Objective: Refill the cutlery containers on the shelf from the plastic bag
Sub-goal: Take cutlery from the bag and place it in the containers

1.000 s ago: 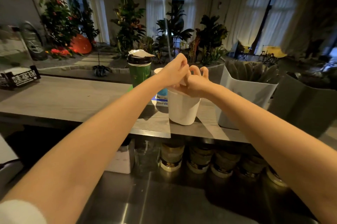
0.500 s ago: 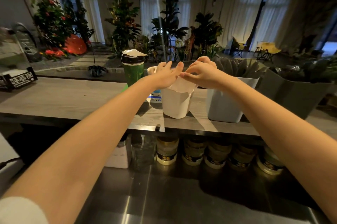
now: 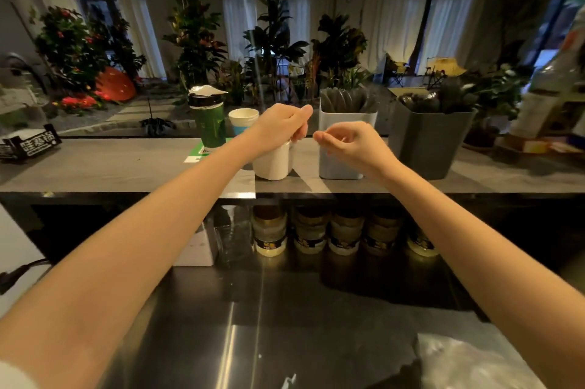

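Observation:
A small white container [image 3: 272, 165] stands on the grey shelf [image 3: 126, 167]. My left hand [image 3: 280, 129] is on top of it, fingers curled down over its rim; its inside is hidden. My right hand [image 3: 351, 143] hovers just to the right with loosely curled fingers and nothing in them, in front of a pale square container [image 3: 340, 167] holding black cutlery [image 3: 346, 100]. A dark grey container [image 3: 427, 141] further right is also filled with black cutlery. The clear plastic bag [image 3: 468, 363] lies on the steel counter at the bottom right.
A green lidded tumbler [image 3: 209, 125] and a paper cup [image 3: 243, 121] stand left of the white container. A black sign [image 3: 31, 143] sits at the shelf's left end, bottles and boxes at its right end. Several jars [image 3: 316, 233] line the space under the shelf.
My right hand has come off the white container's rim and drawn back to the right. My left hand stays at the rim. The view has tilted down, showing the bag.

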Motion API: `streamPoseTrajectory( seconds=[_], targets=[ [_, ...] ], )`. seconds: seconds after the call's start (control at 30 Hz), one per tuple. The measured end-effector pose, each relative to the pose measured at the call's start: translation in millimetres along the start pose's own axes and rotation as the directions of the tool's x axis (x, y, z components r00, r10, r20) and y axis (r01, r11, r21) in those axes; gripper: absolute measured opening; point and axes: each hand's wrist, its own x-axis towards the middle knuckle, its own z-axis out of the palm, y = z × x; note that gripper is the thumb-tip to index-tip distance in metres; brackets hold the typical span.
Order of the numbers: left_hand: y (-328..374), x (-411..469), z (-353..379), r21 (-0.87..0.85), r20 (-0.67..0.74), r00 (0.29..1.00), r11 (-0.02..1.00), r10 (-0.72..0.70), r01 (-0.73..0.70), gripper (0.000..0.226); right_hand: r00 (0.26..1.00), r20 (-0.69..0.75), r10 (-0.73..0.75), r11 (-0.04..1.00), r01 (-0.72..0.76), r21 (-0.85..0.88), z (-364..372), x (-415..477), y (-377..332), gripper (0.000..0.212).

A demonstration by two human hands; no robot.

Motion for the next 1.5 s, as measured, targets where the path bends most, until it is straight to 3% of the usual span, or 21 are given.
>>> streamPoseTrajectory(
  seconds=[0.2, 0.37, 0.5, 0.6, 0.67, 0.73, 0.77, 0.83, 0.9, 0.97, 1.07, 1.2, 1.27, 1.37, 1.5],
  targets=[
    [46.1, -50.4, 83.1, -0.012, 0.264, 0.963, 0.998, -0.051, 0.056, 0.054, 0.974, 0.101, 0.201, 0.974, -0.21, 0.09, -33.0, -104.5, 29.2, 0.029],
    [84.8, -101.0, 171.3, -0.021, 0.379, 0.913, 0.985, -0.152, 0.172, 0.051, 0.947, 0.097, 0.307, 0.941, -0.317, 0.116, -60.1, -207.3, 64.5, 0.029],
    [93.9, -149.9, 257.2, -0.161, 0.559, 0.811, 0.936, -0.175, 0.313, 0.047, 0.887, 0.15, 0.437, 0.873, -0.458, 0.166, -74.7, -296.6, 110.6, 0.032],
    [89.5, -177.9, 323.6, -0.143, 0.682, 0.703, 0.906, -0.202, 0.399, 0.036, 0.832, 0.163, 0.53, 0.837, -0.544, 0.054, -82.3, -358.3, 149.8, 0.031],
    [82.6, -187.5, 367.7, -0.054, 0.74, 0.635, 0.922, -0.22, 0.383, 0.031, 0.776, 0.223, 0.59, 0.804, -0.588, -0.083, -88.6, -388.2, 173.4, 0.044],
    [75.1, -193.4, 403.3, 0.066, 0.756, 0.607, 0.951, -0.246, 0.303, 0.03, 0.724, 0.396, 0.565, 0.825, -0.496, -0.271, -89.8, -407.6, 190.8, 0.087],
    [69.7, -195.7, 417.5, 0.119, 0.751, 0.605, 0.956, -0.264, 0.27, 0.029, 0.658, 0.499, 0.564, 0.825, -0.416, -0.383, -87.2, -417.0, 201.5, 0.094],
    [61.0, -200.6, 438.1, 0.206, 0.761, 0.576, 0.953, -0.3, 0.224, 0.024, 0.501, 0.626, 0.597, 0.795, -0.264, -0.547, -83.0, -431.8, 215.1, 0.074],
    [50.6, -207.8, 451.7, 0.285, 0.782, 0.515, 0.936, -0.352, 0.206, 0.023, 0.368, 0.682, 0.632, 0.772, -0.215, -0.598, -80.8, -443.6, 217.4, 0.066],
    [41.4, -215.5, 459.7, 0.342, 0.783, 0.485, 0.92, -0.391, 0.189, 0.022, 0.291, 0.697, 0.656, 0.754, -0.218, -0.619, -80.3, -453.6, 219.3, 0.057],
    [39.1, -224.1, 467.4, 0.354, 0.762, 0.503, 0.913, -0.407, 0.202, 0.023, 0.231, 0.709, 0.666, 0.745, -0.231, -0.625, -81.9, -463.2, 214.1, 0.052],
    [46.1, -227.5, 484.8, 0.378, 0.694, 0.525, 0.87, -0.493, 0.317, 0.025, 0.212, 0.763, 0.611, 0.79, -0.23, -0.568, -81.7, -469.9, 218.8, 0.058],
    [51.5, -228.5, 497.3, 0.363, 0.689, 0.531, 0.869, -0.493, 0.335, 0.026, 0.245, 0.794, 0.557, 0.827, -0.256, -0.501, -78.7, -475.8, 232.0, 0.068],
    [60.5, -230.4, 516.6, 0.362, 0.672, 0.519, 0.845, -0.529, 0.394, 0.038, 0.293, 0.807, 0.512, 0.833, -0.396, -0.385, -77.0, -490.5, 249.1, 0.058],
    [64.5, -232.2, 533.6, 0.39, 0.668, 0.458, 0.8, -0.586, 0.455, 0.065, 0.343, 0.767, 0.542, 0.744, -0.62, -0.248, -80.9, -504.6, 256.6, 0.093]
  ],
)
